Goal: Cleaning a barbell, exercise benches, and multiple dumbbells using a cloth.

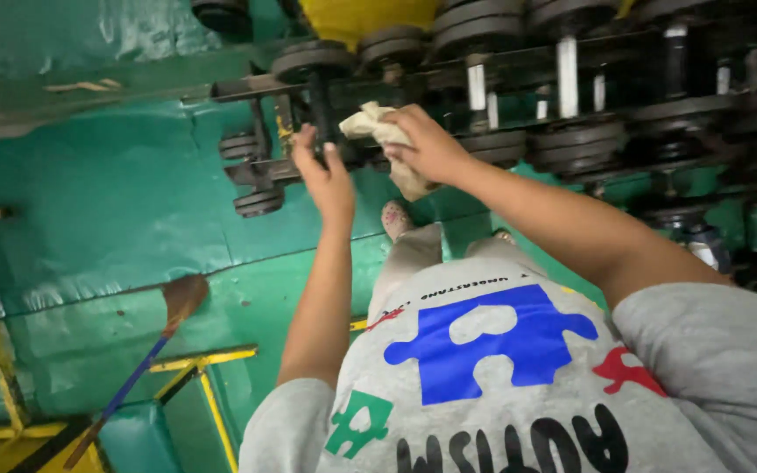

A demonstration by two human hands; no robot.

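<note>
Room: green floor (116, 201) all around, shiny and a bit cracked, like a gym.
Rack: a long dark rack (519, 83) full of weights runs along the far side of the floor. It is the biggest thing and everything else sits near it.
Broom: a broom (146, 355) with a blue stick lies on the floor, well away from the rack, next to yellow bars (208, 385).
Dumbbell: one black dumbbell (317, 92) sits at the near end of the rack. It looks very heavy and hard, made of metal. Grab it by the thin bar in the middle, not the round plates.
Cloth: a tan cloth (387, 131) is at the rack, just beside the dumbbell. It is soft, light and floppy, so it bunches up in a fist.
Right hand: the right hand (427, 144) is closed tight around the cloth.
Left hand: the left hand (326, 171) has its fingers curled on the dumbbell bar, holding it.
</note>
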